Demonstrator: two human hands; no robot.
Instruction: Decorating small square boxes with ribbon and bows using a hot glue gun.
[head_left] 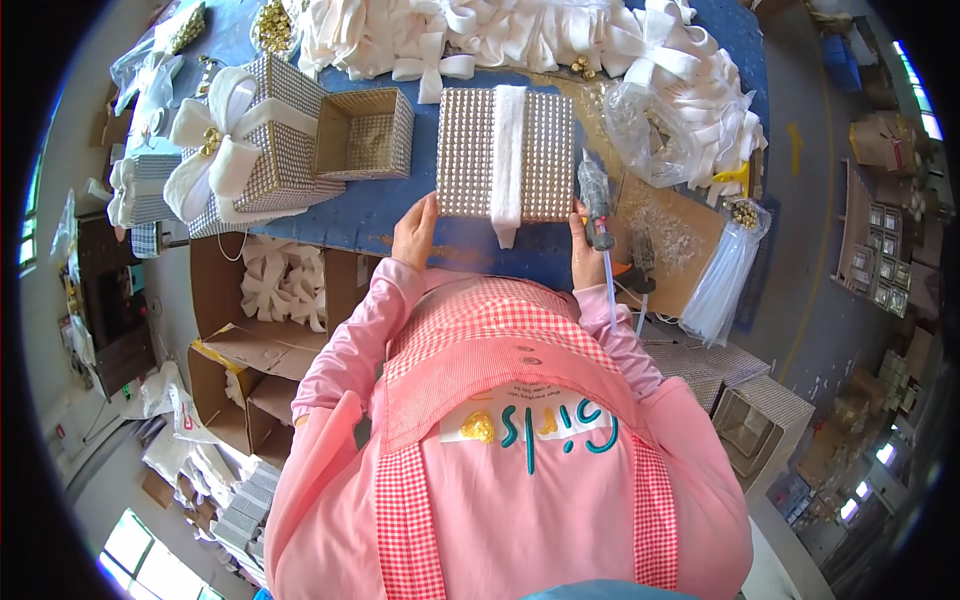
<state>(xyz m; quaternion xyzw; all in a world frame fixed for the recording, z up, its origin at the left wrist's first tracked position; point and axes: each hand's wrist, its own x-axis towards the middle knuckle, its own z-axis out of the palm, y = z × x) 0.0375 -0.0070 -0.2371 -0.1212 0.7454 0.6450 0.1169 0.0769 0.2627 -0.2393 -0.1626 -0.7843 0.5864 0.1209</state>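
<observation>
A square box (465,150) covered in silvery studs lies on the blue table before me. A white fabric ribbon (507,150) runs down its middle, its loose end hanging past the near edge. My left hand (414,232) is closed on the box's near left corner, thumb along the side. At the near right corner, my right hand (586,248) grips the box the same way, partly hidden by a glue gun. That glue gun (594,195), with a clear glue stick at its back, is right beside the box. A second glue gun (641,258) is farther right.
Finished gift boxes with white bows (228,150) and an open studded box (385,125) stand left. White fabric bows (640,50) pile along the back. Right are a plastic bag (650,135), cardboard (665,225) and a bundle of glue sticks (722,285). Cartons (260,350) sit below left.
</observation>
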